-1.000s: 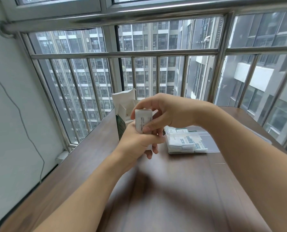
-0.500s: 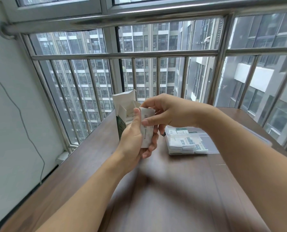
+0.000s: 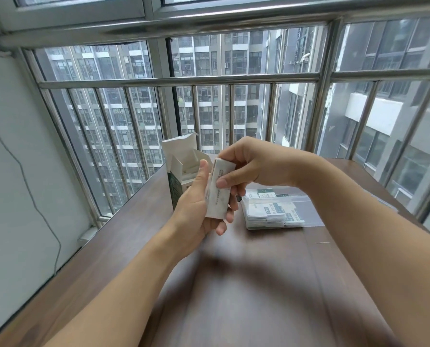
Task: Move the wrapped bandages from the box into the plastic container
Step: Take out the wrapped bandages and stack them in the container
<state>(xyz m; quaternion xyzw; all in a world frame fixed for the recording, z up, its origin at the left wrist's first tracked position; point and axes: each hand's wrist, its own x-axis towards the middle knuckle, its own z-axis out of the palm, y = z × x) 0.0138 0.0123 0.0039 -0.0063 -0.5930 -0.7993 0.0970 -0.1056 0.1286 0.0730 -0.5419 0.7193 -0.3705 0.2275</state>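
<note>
Both hands, left hand and right hand, pinch bandage stack; light, slippery, grip flat sides.

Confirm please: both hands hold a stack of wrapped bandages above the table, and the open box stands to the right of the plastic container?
Not quite. In the head view the open box stands left of the plastic container, not right. The rest holds: left hand and right hand hold the wrapped bandages above the table.

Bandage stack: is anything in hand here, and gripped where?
Yes. The left hand grips the stack of wrapped bandages around its lower part, while the right hand pinches its top end, above the table.
</note>
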